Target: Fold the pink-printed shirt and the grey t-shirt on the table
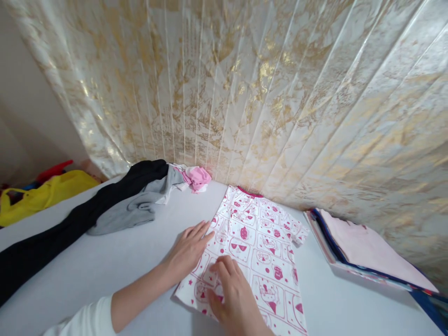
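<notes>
Pink-printed T-shirt (261, 242) lies flat near the tabletop's (122, 261) back edge, partly folded. Our left hand (187, 252) presses it, fingers together and flat; our right hand (233, 294) rests curled on its folded left edge. Soft, light cotton; we'd grab edges or hem.

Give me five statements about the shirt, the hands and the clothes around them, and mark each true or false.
1. Both hands rest on the patterned shirt. True: left hand, right hand.
2. The shirt is plain blue. False: white with pink prints.
3. A stack of folded clothes lies right of the shirt. True.
4. The black garment lies on the shirt. False: it lies apart, to the left.
5. The right hand holds a hanger. False: it holds nothing.
</notes>
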Motion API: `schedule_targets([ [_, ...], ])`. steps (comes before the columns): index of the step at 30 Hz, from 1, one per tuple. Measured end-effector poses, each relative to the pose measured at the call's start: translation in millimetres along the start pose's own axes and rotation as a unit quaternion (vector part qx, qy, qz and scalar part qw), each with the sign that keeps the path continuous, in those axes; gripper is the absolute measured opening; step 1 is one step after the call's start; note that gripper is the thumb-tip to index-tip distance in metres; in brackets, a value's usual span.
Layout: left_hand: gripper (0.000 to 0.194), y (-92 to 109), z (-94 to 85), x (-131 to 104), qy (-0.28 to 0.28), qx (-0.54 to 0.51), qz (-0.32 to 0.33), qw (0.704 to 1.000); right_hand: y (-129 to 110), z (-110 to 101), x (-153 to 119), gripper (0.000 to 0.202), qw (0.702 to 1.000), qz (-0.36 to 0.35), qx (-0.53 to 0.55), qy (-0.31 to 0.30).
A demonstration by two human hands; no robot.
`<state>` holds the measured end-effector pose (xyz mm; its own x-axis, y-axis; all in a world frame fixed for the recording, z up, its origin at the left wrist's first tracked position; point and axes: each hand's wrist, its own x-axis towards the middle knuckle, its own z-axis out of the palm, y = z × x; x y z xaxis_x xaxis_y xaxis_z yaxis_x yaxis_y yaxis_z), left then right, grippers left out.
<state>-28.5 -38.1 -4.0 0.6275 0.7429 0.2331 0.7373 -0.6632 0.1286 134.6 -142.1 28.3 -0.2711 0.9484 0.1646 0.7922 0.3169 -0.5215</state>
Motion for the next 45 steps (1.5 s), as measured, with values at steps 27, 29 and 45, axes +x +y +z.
schedule_targets([
  [27,0.019,19,-53.9,-23,0.035,-0.262,0.004,0.965,-10,12,-14,0.021,0.996,-0.06,-0.06,0.01],
  [29,0.02,18,-59.5,-34,0.013,-0.297,0.015,0.955,-10,12,-14,0.021,0.996,-0.072,-0.062,0.005],
  [45,0.019,13,-66.9,-73,-0.055,-0.225,0.057,0.971,-18,9,-14,0.022,0.996,-0.064,-0.06,0.007],
])
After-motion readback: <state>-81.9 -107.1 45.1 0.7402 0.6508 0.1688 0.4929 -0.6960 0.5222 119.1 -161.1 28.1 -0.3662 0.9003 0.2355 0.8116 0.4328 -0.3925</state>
